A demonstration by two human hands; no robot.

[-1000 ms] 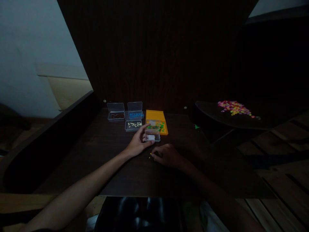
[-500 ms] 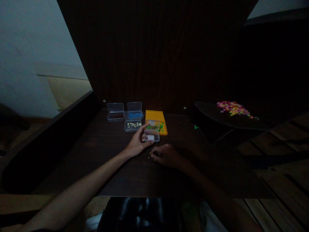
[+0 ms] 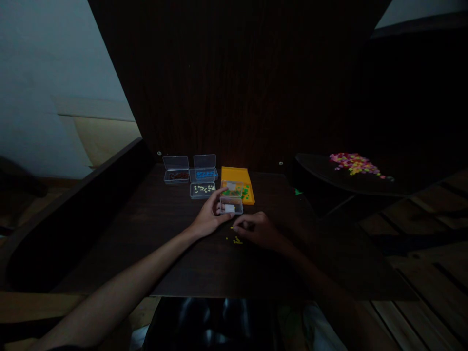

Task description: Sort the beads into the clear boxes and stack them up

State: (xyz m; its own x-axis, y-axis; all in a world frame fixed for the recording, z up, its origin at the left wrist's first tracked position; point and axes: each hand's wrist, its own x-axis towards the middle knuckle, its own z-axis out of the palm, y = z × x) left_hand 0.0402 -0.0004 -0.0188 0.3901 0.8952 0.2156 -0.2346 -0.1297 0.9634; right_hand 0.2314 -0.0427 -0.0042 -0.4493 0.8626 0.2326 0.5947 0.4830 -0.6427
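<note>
My left hand (image 3: pixel 210 215) grips a small clear plastic box (image 3: pixel 238 210) by its left side, thumb at the front and fingers behind. Its lid stands open, and a white paper label (image 3: pixel 229 208) shows in it. Just right of the box, my right hand (image 3: pixel 255 228) pinches a tiny yellow piece (image 3: pixel 231 227) between thumb and fingertip. Below the fingers, several loose yellow pieces (image 3: pixel 237 241) lie on the dark tabletop. Behind the held box is an open yellow case (image 3: pixel 235 174) with green pieces inside.
Left of the yellow case stand open clear boxes: one with cream pieces (image 3: pixel 203 188), one with blue pieces (image 3: pixel 205 174), one with dark red pieces (image 3: pixel 179 175). A pile of colourful pieces (image 3: pixel 353 163) lies on a dark surface at right. A dark panel (image 3: pixel 234 87) rises behind.
My right hand has lifted from the yellow pieces and moved up toward the box, a piece now at its fingertips. More yellow pieces are uncovered. My left hand keeps its hold.
</note>
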